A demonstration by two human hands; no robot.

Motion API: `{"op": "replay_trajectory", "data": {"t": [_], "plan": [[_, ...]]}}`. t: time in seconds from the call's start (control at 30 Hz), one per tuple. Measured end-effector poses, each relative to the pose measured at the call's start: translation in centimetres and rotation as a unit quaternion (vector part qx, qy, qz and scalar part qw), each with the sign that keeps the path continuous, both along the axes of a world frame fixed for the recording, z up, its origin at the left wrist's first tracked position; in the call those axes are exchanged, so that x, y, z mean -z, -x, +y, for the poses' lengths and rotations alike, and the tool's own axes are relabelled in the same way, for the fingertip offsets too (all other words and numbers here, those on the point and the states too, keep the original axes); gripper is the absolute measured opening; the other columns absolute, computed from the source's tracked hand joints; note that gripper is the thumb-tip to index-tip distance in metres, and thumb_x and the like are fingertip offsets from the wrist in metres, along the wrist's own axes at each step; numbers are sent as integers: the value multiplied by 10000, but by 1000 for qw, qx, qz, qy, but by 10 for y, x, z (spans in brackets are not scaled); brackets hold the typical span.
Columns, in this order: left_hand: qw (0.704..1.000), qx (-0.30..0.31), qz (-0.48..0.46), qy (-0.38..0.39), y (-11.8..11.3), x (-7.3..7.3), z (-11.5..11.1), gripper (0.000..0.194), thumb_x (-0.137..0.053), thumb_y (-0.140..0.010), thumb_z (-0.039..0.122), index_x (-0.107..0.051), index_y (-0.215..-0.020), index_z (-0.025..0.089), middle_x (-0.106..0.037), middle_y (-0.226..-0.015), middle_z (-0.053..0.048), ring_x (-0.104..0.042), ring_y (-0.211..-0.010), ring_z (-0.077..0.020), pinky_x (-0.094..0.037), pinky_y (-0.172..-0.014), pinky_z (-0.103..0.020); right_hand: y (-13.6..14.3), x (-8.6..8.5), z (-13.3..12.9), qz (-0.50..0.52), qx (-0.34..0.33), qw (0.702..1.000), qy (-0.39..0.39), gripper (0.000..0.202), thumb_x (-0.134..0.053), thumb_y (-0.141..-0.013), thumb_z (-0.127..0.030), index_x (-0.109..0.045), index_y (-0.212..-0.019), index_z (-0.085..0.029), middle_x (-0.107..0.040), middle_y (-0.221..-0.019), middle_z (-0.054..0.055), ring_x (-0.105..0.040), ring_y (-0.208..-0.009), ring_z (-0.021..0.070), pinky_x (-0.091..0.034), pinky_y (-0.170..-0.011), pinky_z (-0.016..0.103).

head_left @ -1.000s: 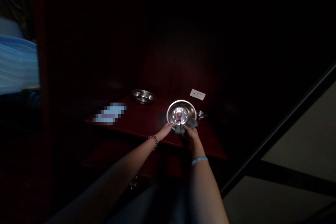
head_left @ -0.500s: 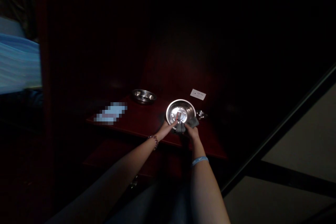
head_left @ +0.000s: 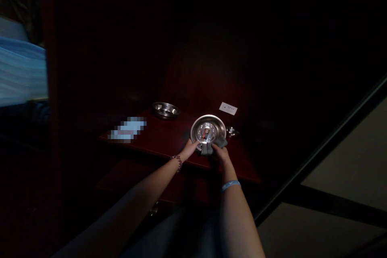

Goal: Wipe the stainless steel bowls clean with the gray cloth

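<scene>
A shiny steel bowl (head_left: 196, 127) is tilted toward me above the dark red shelf, with reflections on its inner bottom. My left hand (head_left: 189, 149) grips its lower left rim, thumb on the inside and fingers hidden behind. On the lower right, my right hand (head_left: 221, 152) is closed on a grey cloth (head_left: 207, 149) that is folded over the bowl's front rim. Part of the cloth sticks out to the right of the bowl. A second steel bowl (head_left: 165, 110) rests on the shelf, behind and left of the one in my hands.
The dark red shelf (head_left: 157, 139) has a front edge just beyond my forearms. A small shiny metal item (head_left: 232, 131) sits right of the bowl. A white wall socket plate (head_left: 228, 108) is behind, and a blurred pale patch (head_left: 128, 130) lies on the left.
The bowl has tipped slightly and shifted a little left in my hands. My left thumb has slid left along the rim, and the cloth has moved slightly.
</scene>
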State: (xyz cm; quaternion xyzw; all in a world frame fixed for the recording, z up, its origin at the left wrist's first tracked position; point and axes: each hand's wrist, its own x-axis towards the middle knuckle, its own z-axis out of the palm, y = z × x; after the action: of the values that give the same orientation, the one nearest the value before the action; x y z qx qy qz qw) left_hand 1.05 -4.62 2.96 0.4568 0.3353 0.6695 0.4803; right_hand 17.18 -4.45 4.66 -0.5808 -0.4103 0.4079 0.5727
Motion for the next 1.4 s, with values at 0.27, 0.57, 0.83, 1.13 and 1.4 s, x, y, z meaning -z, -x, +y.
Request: {"op": "replay_trajectory", "data": {"t": [0.27, 0.57, 0.83, 1.13, 1.4], "plan": [[1000, -9, -16, -22, -2, 7, 11, 312, -656, -804, 232, -658, -1100, 133, -725, -1208, -149, -616, -1240, -281, -402, -1128, -439, -2, 2, 6, -39, 4, 999, 2, 283, -768, -635, -223, -762, -904, -138, -788, -864, 74, -749, -904, 242, -584, -800, 297], [1000, 16, -21, -3, -1, 6, 5, 399, -654, -771, 326, -633, -1122, 138, -734, -1127, -156, -615, -1225, -301, -429, -1091, -401, -2, 3, 10, -16, -21, 1000, 10, 376, -719, -696, -187, -737, -1065, -115, -783, -1002, 104, -742, -959, 242, -579, -908, 363], [1000, 12, -19, 15, -2, 7, 8, 366, -663, -747, 326, -642, -1065, 147, -741, -1080, -172, -635, -1188, -320, -466, -1051, -431, -1, 3, 5, -32, -13, 999, -8, 374, -749, -679, -218, -752, -1038, -113, -789, -928, 97, -743, -944, 254, -590, -833, 323], [1000, -17, -17, 15, -2, 15, 21, 312, -608, -795, 233, -658, -1092, 153, -727, -1195, -143, -657, -1161, -276, -458, -1077, -415, -11, 8, 12, -85, 6, 996, -9, 330, -762, -652, -247, -772, -958, -125, -790, -903, 93, -747, -946, 251, -583, -819, 304], [998, -22, -27, 50, -1, 16, 21, 330, -631, -787, 281, -701, -1076, 138, -753, -1125, -169, -682, -1117, -324, -487, -1043, -468, -12, 4, 8, -120, 18, 993, -1, 338, -747, -663, -251, -776, -975, -124, -790, -930, 95, -746, -956, 246, -576, -820, 292]]}}
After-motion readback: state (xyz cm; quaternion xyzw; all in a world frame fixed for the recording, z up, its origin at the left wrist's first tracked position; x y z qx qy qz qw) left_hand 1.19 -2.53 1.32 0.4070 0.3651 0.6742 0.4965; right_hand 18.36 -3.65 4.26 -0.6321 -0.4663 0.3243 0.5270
